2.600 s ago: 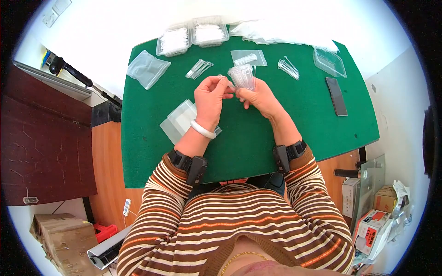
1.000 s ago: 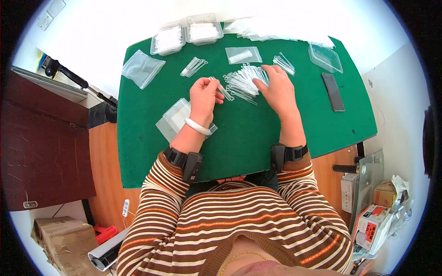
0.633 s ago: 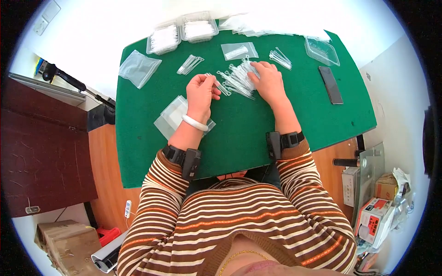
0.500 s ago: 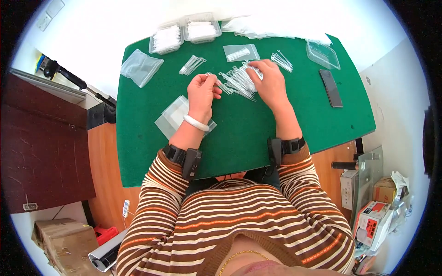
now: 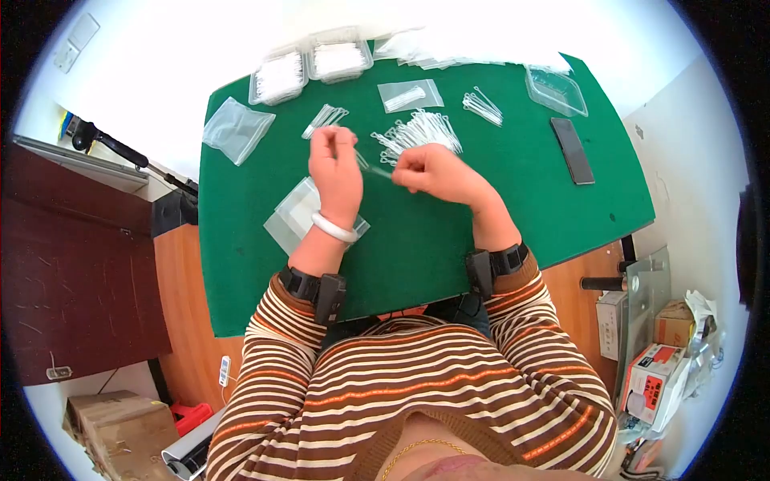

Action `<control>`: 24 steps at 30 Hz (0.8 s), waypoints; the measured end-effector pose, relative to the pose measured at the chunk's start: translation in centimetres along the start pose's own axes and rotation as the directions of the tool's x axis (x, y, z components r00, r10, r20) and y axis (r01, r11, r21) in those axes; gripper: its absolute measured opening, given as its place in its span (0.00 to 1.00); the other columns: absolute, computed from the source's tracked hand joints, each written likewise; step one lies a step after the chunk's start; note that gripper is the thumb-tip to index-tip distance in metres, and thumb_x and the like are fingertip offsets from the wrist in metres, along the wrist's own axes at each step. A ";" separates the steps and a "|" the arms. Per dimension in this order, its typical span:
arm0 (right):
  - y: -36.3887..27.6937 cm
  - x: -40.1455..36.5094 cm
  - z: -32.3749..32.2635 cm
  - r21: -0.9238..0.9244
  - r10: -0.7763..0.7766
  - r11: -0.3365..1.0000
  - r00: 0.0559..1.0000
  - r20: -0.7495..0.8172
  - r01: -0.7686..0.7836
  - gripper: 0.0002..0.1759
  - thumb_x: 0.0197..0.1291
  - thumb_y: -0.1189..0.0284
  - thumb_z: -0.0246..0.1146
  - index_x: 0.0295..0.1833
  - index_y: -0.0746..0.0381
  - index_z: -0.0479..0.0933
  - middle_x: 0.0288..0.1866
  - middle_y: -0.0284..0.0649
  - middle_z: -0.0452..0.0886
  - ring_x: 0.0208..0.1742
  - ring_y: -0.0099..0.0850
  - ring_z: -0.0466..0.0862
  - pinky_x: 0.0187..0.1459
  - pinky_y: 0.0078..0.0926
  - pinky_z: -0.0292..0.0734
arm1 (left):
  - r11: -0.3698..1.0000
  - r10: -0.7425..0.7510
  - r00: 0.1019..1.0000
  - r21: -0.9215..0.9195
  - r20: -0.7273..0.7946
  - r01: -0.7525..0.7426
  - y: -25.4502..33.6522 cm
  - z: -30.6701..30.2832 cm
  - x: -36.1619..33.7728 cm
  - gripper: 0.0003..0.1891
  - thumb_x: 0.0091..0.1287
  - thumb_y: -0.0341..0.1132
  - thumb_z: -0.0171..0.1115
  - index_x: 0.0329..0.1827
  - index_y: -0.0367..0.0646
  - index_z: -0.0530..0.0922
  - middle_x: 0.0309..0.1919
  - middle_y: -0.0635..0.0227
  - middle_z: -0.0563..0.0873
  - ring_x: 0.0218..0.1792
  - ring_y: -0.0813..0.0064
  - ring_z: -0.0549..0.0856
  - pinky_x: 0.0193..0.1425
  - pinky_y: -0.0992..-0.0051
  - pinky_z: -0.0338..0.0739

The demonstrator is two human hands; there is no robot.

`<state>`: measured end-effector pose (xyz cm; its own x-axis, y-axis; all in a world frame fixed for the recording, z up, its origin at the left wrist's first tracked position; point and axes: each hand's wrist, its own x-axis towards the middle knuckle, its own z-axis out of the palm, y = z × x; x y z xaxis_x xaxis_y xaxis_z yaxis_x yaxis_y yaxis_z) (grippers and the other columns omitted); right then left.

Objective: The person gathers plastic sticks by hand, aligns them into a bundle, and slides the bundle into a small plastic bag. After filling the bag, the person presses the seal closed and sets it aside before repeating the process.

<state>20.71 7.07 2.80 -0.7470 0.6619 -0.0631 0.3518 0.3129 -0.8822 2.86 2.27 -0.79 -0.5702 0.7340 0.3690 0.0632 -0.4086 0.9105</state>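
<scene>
My left hand [image 5: 335,180], with a white bangle at its wrist, is closed on a few thin looped sticks whose ends poke out at its right side. My right hand [image 5: 437,174] pinches one thin, pale stick [image 5: 380,171], blurred, that points toward the left hand. Just behind my right hand lies a loose pile of white looped sticks [image 5: 429,132]. A small bundle of such sticks [image 5: 327,117] rests beyond my left fingers, and another bundle [image 5: 483,107] lies to the right of the pile. Flat clear bags [image 5: 293,212] lie partly under my left forearm.
Two clear tubs [image 5: 279,78] full of white sticks stand at the back of the green table [image 5: 417,256]. A bag with sticks [image 5: 411,95], a clear bag [image 5: 238,131], a plastic tray [image 5: 556,92] and a phone [image 5: 572,151] lie around. Plastic bags [image 5: 465,50] line the back edge.
My right hand has come off the pile toward me and left, now with a stick in its fingers. My left hand has shifted slightly left, still holding sticks.
</scene>
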 end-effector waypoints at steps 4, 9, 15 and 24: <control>0.3 0.1 -0.1 0.167 -0.066 0.984 0.997 -0.027 0.069 0.11 0.66 0.69 0.63 0.36 0.67 0.81 0.26 0.29 0.80 0.29 0.15 0.76 0.31 0.17 0.71 | 0.903 0.143 0.946 0.353 0.290 -0.245 1.3 0.6 -1.2 0.06 0.75 0.33 0.56 0.41 0.40 0.75 0.28 0.64 0.82 0.27 0.69 0.81 0.32 0.72 0.74; 0.9 0.2 -2.3 0.114 -0.007 0.993 0.955 -0.298 0.043 0.17 0.66 0.62 0.63 0.37 0.66 0.82 0.27 0.34 0.83 0.28 0.22 0.80 0.33 0.23 0.75 | 0.925 -0.116 0.927 0.380 0.358 -0.031 0.7 0.8 -1.5 0.09 0.77 0.36 0.53 0.42 0.41 0.76 0.27 0.66 0.78 0.28 0.70 0.78 0.32 0.72 0.72; 3.2 0.8 -2.2 -0.521 -0.079 0.698 0.671 -0.737 -0.490 0.26 0.65 0.49 0.63 0.40 0.65 0.84 0.40 0.46 0.84 0.44 0.41 0.83 0.41 0.38 0.77 | 0.913 -0.406 0.873 0.066 0.271 0.404 -0.1 -0.1 -0.5 0.14 0.79 0.42 0.49 0.44 0.41 0.77 0.25 0.77 0.72 0.23 0.86 0.67 0.25 0.81 0.61; 1.6 1.8 -0.5 -0.721 -0.459 0.647 0.629 -0.627 -0.247 0.24 0.54 0.51 0.72 0.41 0.63 0.84 0.42 0.43 0.82 0.49 0.42 0.80 0.48 0.42 0.73 | 0.896 -0.427 0.883 -0.039 0.196 0.442 -0.4 -0.4 -0.1 0.13 0.80 0.41 0.48 0.45 0.41 0.76 0.31 0.74 0.75 0.25 0.85 0.70 0.28 0.81 0.66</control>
<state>20.18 9.06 1.53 -0.2775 0.6998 0.6582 0.8188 0.5307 -0.2190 2.59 2.15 -1.31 -0.3699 0.9287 -0.0260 -0.2274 -0.0634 0.9717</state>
